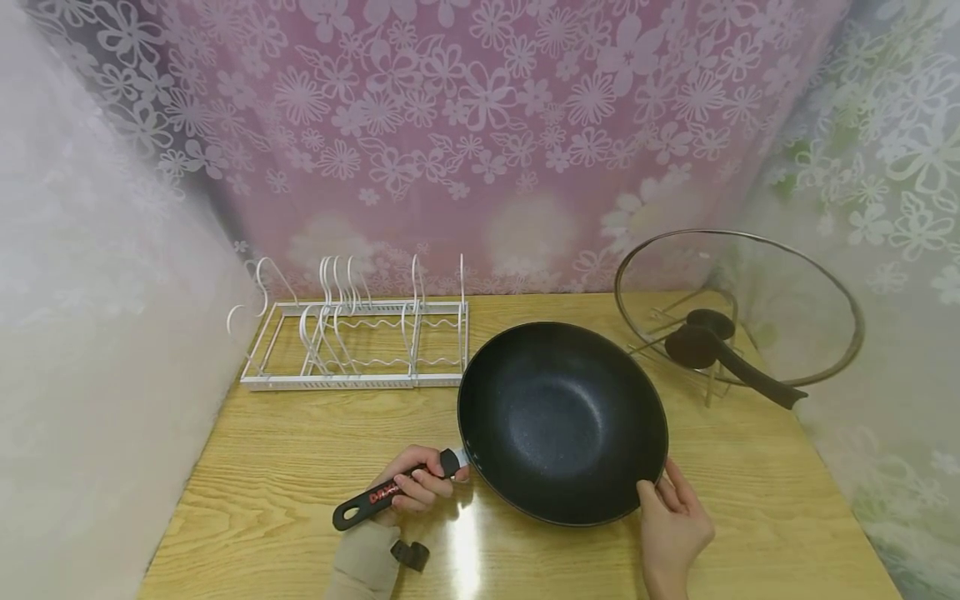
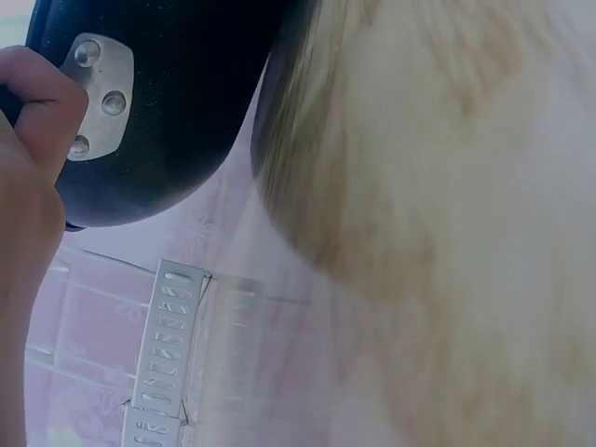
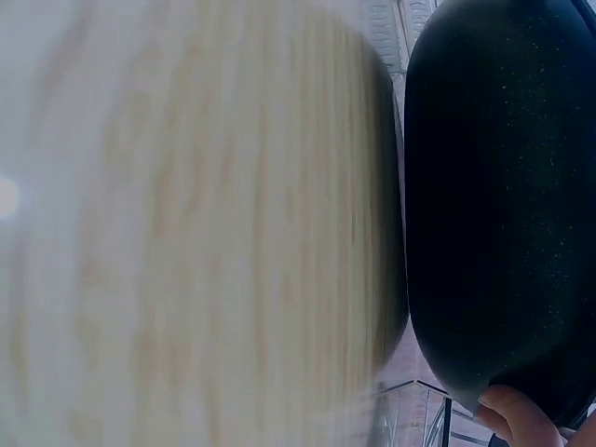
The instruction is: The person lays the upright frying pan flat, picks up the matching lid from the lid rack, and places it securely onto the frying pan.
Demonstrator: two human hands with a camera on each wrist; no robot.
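Note:
A black wok (image 1: pixel 562 417) is held up over the wooden table, its dark inside facing the head camera. My left hand (image 1: pixel 423 487) grips its black handle (image 1: pixel 375 498), which has red lettering, close to the metal joint. In the left wrist view, a riveted metal bracket (image 2: pixel 104 98) joins the handle to the wok's side. My right hand (image 1: pixel 675 525) pinches the rim at the lower right, thumb on the inner side and fingers behind. In the right wrist view, the wok's underside (image 3: pixel 503 205) stands just off the table, with fingers (image 3: pixel 517 419) at its edge.
A white wire rack (image 1: pixel 360 379) with upright loops stands at the back left. At the back right, a glass lid (image 1: pixel 851 333) and a black-handled utensil (image 1: pixel 757 375) rest on a small wire stand (image 1: pixel 708 392). Patterned curtains enclose the wooden table (image 1: pixel 300 450) at the back and sides.

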